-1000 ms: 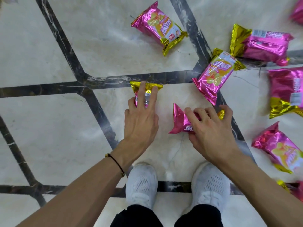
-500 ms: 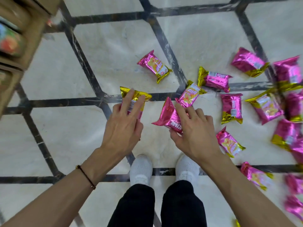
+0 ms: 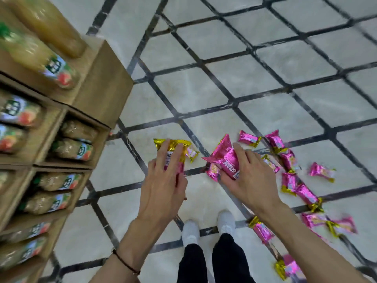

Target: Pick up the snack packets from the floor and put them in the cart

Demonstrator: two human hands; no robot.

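Note:
My left hand (image 3: 163, 184) holds a pink snack packet with a gold end (image 3: 175, 147), lifted well above the floor. My right hand (image 3: 251, 180) grips a second pink packet (image 3: 226, 160) by its side, also raised. Several more pink and gold packets (image 3: 289, 180) lie scattered on the marble floor to the right and near my right foot. No cart is in view.
A wooden shelf unit (image 3: 102, 84) stacked with bagged goods (image 3: 73, 150) stands close on the left. The floor (image 3: 244, 78) is pale marble with dark diagonal lines. My white shoes (image 3: 190, 231) are below the hands.
Both hands lifted their packets off the floor as I rose. The view pulled back and swung, bringing the shelf in on the left and more floor beyond.

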